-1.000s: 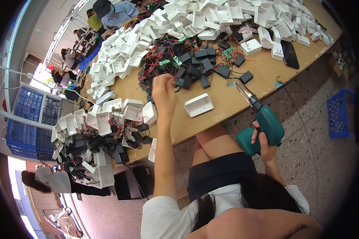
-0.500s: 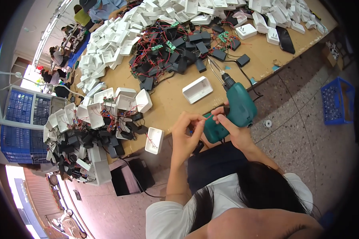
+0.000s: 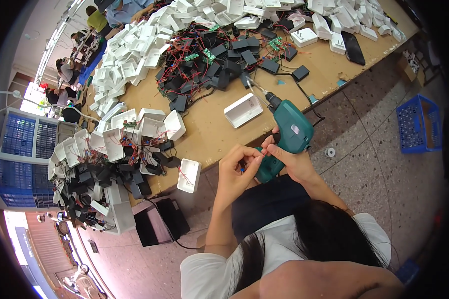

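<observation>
Both my hands meet in front of my lap. My left hand (image 3: 236,168) is pinched, with thumb and forefinger on a thin red wire that shows only faintly. A small dark and blue part (image 3: 243,167) peeks out beside its palm. My right hand (image 3: 293,162) pinches close against the left fingertips, at the same wire. A green drill-shaped power tool (image 3: 294,128) with a black collar and narrow metal front points at the table, its handle behind my fingers. Whether my right hand also grips that handle, I cannot tell. A white plastic case (image 3: 243,110) lies just beyond on the table.
Heaps of white cases (image 3: 129,62) and black boxes with red wires and green boards (image 3: 219,62) cover the table (image 3: 204,127). Another white case (image 3: 189,175) sits at its near edge. A phone (image 3: 353,48) lies far right; a blue crate (image 3: 418,124) stands on the floor. People sit far left.
My left fingertips have come closer to my right ones, so less of the red wire shows. The green tool has tilted slightly to the left. The whole view has shifted a little.
</observation>
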A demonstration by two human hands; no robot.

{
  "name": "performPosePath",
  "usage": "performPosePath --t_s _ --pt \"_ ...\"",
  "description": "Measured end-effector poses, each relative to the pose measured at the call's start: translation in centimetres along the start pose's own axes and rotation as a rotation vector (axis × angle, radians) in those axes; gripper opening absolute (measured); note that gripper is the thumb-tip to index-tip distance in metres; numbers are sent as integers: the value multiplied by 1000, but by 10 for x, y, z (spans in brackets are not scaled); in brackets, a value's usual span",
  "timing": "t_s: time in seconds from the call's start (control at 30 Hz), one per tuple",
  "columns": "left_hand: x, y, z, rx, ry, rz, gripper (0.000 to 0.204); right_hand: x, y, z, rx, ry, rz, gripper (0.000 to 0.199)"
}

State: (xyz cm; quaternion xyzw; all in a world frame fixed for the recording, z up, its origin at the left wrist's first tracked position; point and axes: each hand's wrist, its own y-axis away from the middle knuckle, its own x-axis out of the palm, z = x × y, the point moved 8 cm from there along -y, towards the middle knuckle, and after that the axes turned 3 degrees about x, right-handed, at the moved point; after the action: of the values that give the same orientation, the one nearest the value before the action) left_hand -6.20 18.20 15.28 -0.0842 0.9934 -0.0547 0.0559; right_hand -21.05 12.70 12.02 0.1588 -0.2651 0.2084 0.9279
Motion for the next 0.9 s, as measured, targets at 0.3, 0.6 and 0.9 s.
performPosePath --t_s 0.3,0.6,0.9 --pt "2 -14 -47 266 -474 -5 10 -3 -1 6 -176 139 -53 35" --pt "-4 -62 -7 562 -1063 -182 13 -45 13 53 -210 278 -305 29" --pt "23 -109 46 540 -957 -436 11 -116 -3 65 -278 710 -380 26"
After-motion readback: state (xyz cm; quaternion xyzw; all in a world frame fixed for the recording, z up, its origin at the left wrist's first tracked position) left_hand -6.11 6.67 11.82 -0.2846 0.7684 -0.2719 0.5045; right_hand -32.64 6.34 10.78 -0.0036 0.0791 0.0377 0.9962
